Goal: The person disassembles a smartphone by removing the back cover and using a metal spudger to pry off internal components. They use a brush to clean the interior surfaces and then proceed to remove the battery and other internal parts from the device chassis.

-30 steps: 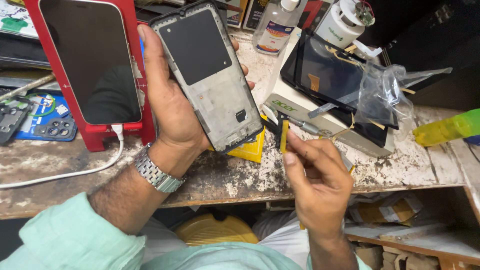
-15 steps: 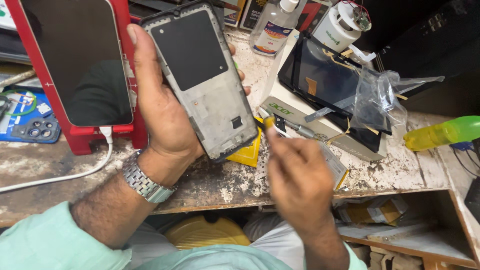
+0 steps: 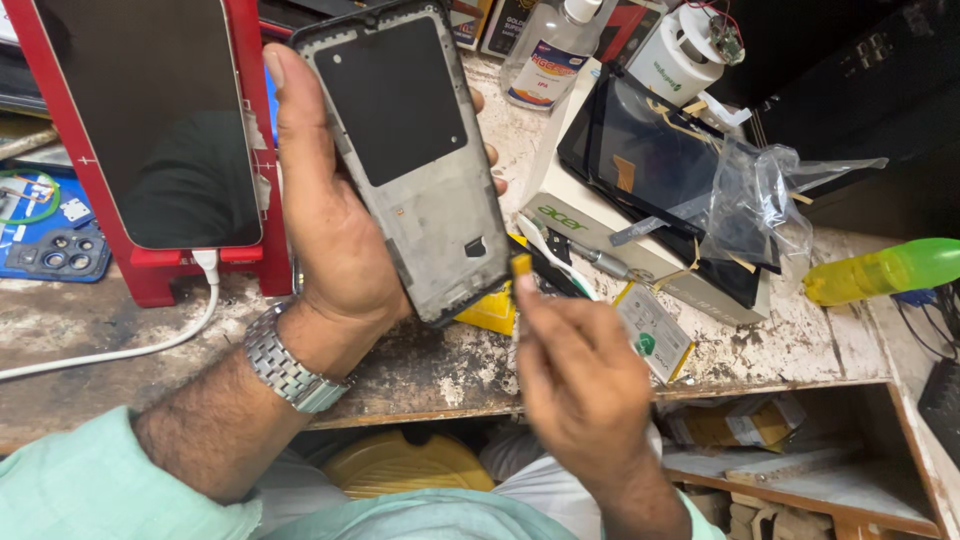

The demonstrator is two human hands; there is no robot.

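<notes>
Holding a bare phone frame [image 3: 415, 165] upright above the surface [image 3: 420, 365], the left hand [image 3: 335, 235] grips it with the thumb along its left edge and the fingers wrapped behind. A metal watch [image 3: 290, 365] sits on that wrist. The right hand [image 3: 580, 385] is pinched on a small yellow tool [image 3: 521, 265], whose tip now stands just beside the frame's lower right corner. A second ago that hand was lower and further right, near the clutter on the surface; it has since risen and come in to the frame, while the left hand has turned the frame a little nearer the camera. I judge the tool is being brought to work at that lower edge, though contact cannot be told from here. To the left a red stand [image 3: 265, 215] carries a dark phone [image 3: 150, 120] with a white cable [image 3: 150, 340]. To the right lie a white box [image 3: 590, 235], a dark screen panel [image 3: 650, 170] under clear plastic, and a green bottle [image 3: 885, 270].
</notes>
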